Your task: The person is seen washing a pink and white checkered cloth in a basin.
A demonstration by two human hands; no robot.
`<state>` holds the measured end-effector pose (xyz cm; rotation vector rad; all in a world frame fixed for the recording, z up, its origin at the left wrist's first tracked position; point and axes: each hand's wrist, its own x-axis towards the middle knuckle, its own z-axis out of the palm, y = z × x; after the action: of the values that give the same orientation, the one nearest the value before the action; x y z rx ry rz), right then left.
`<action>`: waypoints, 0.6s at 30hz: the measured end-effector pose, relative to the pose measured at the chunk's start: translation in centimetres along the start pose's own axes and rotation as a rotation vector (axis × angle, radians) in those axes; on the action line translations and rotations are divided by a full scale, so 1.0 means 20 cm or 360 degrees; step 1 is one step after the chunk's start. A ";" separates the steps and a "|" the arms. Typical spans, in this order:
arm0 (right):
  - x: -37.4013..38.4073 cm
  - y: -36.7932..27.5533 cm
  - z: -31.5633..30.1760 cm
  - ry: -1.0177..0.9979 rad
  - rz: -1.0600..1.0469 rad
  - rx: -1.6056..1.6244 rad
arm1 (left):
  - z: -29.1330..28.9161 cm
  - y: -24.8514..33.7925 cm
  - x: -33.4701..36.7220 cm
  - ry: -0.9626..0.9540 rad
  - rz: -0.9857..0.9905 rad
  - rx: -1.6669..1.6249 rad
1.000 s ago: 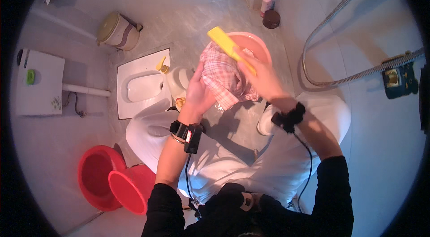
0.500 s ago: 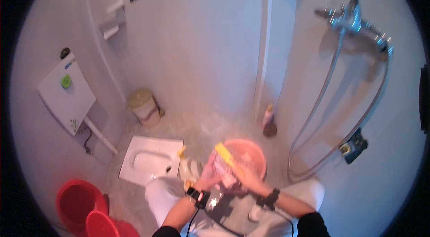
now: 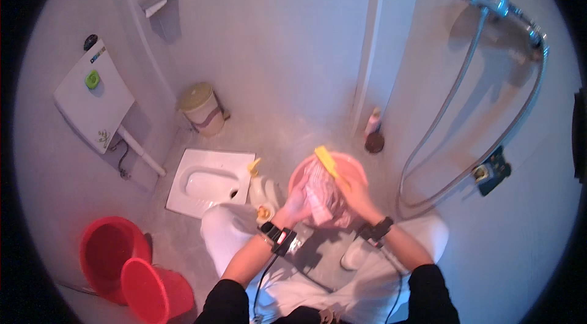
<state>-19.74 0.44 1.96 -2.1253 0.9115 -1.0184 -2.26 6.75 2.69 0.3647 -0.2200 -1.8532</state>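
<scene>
A pink basin stands on the floor between my knees. Bunched over it is a pink-and-white striped cloth, wet-looking, part of it down in the basin. At the basin's left side, my left hand grips the cloth, its fingers partly hidden in the folds. My right hand is closed round the handle of a yellow scrubbing brush. The brush is raised just above the right edge of the cloth, its head pointing away from me. I cannot make out whether its bristles touch the fabric.
Left of the basin are a white pump bottle with a yellow top and a squat toilet. Two red buckets stand at lower left. A lidded bin and pink bottle stand farther back. A shower hose hangs at right.
The brush has lifted off the cloth toward the far right, with my right hand behind it. More of the striped cloth shows. The whole view has tilted down.
</scene>
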 end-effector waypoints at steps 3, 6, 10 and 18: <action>-0.10 -0.21 -0.03 -0.0134 0.0021 0.0190 | -0.11 0.00 -0.05 -0.0201 0.0042 -0.0375; -0.13 -0.17 -0.01 -0.0249 0.0086 0.0117 | -0.06 0.00 -0.03 0.0131 0.0107 -0.0007; -0.08 0.00 0.05 -0.0118 0.0247 0.0186 | -0.04 -0.06 -0.05 0.0059 -0.0020 -0.0074; -0.19 -0.22 -0.01 -0.0361 0.0283 0.0258 | -0.06 -0.02 -0.05 0.0245 0.0087 -0.0021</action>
<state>-20.30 5.92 3.95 -1.9391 0.8579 -0.7201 -1.90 7.81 1.62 0.4852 -0.1110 -1.7631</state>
